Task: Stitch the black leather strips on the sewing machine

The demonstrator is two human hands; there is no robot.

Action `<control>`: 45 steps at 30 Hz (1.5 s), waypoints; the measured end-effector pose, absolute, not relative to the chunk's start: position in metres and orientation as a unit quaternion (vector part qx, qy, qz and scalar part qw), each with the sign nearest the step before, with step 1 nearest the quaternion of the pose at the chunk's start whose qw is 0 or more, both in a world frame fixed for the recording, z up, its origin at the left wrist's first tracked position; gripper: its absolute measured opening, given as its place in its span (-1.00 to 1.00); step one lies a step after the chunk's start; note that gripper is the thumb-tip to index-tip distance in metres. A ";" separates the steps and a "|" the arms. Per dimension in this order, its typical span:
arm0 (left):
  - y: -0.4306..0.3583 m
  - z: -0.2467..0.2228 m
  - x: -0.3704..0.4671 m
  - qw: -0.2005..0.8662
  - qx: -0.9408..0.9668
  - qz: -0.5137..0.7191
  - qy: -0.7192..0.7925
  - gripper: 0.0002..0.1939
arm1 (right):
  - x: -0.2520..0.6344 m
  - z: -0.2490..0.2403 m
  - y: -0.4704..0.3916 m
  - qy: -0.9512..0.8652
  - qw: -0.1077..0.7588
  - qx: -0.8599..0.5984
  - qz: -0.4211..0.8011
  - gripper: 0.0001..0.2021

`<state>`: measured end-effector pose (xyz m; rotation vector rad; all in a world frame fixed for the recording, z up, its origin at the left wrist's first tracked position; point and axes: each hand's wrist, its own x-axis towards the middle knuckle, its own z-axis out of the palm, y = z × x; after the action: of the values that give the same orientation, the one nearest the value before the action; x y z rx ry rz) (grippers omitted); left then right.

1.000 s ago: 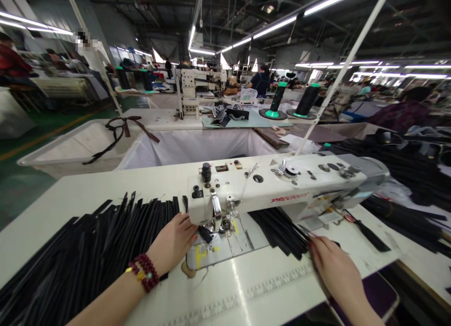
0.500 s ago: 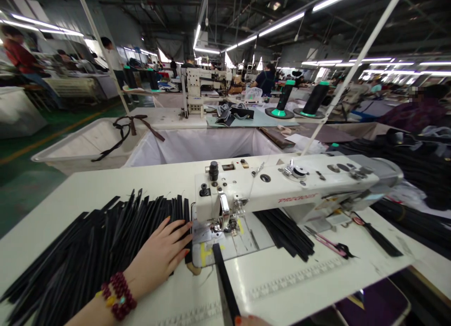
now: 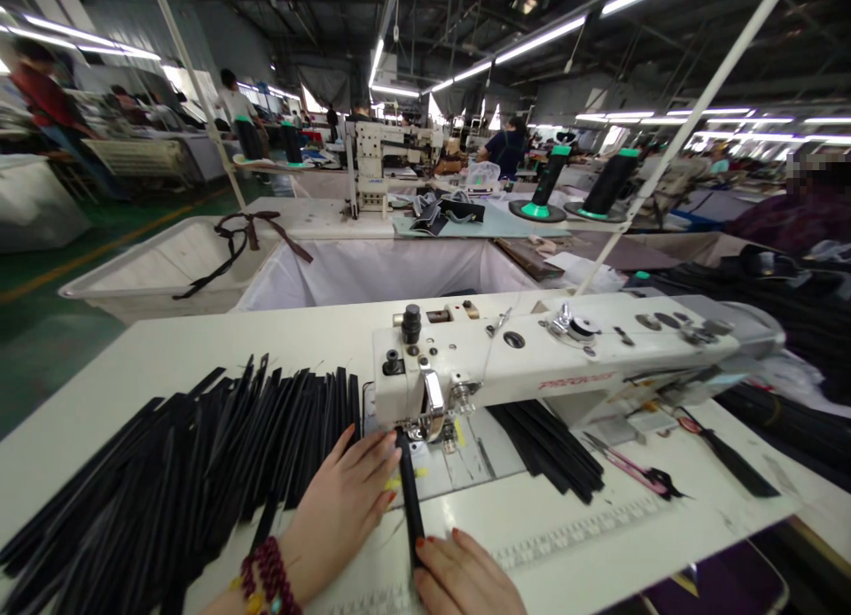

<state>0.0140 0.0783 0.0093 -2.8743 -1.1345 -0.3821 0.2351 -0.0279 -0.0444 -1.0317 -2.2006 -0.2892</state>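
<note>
We had just brought the far end of one black strip [image 3: 410,491] up to the presser foot of the sewing machine [image 3: 485,367], and our left hand [image 3: 339,517] had left the pile's edge to join it, so the strip seemed better steadied for alignment. That hand lay with fingers slightly spread, tips against the strip; our right hand [image 3: 469,579] covered its nearer part, though we could not tell whether it pinched. The strip looked flat, narrow and matt. Leftward, a dark pile [image 3: 192,473] fanned raggedly over the smooth, pale bench [image 3: 166,340]; rightward lay a neater bundle [image 3: 551,447] beside pink-handled scissors [image 3: 635,475]
</note>
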 end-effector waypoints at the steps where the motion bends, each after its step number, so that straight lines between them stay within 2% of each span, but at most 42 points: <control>1: 0.076 0.009 0.014 0.012 -0.923 -0.125 -0.363 -0.58 | 0.232 -0.050 -0.026 -0.836 0.360 -0.396 -0.118 -0.88; 5: 0.073 0.004 0.016 0.013 -0.919 -0.118 -0.376 -0.57 | 0.220 -0.064 -0.021 -0.767 0.469 -0.417 -0.134 -0.72; 14: 0.079 0.001 0.018 0.027 -0.921 -0.100 -0.376 -0.59 | 0.218 -0.046 -0.012 -0.755 0.494 -0.415 -0.121 -0.67; 18: 0.080 0.002 0.019 0.035 -0.922 -0.095 -0.374 -0.59 | 0.222 -0.032 -0.008 -0.783 0.457 -0.403 -0.125 -0.67; 24: 0.080 0.003 0.020 0.039 -0.922 -0.099 -0.372 -0.61 | 0.228 -0.033 -0.012 -0.801 0.427 -0.402 -0.121 -0.78; 32: 0.060 0.002 0.020 0.034 -0.925 -0.116 -0.359 -0.58 | 0.233 -0.047 -0.024 -0.798 0.423 -0.393 -0.173 -0.62; 36: 0.064 0.004 0.023 0.024 -0.922 -0.105 -0.373 -0.59 | 0.237 -0.034 -0.020 -0.835 0.363 -0.382 -0.157 -0.58; 39: 0.070 0.003 0.024 0.018 -0.918 -0.096 -0.383 -0.58 | 0.238 -0.024 -0.014 -0.854 0.324 -0.385 -0.132 -0.65; 45: 0.080 0.001 0.024 0.009 -0.914 -0.094 -0.395 -0.59 | 0.236 -0.017 -0.005 -0.848 0.324 -0.410 -0.085 -0.77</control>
<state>0.0238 0.0802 0.0014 -2.8546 -1.2341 -0.2921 0.2360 -0.0045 -0.0165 -1.0747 -2.2247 -0.2233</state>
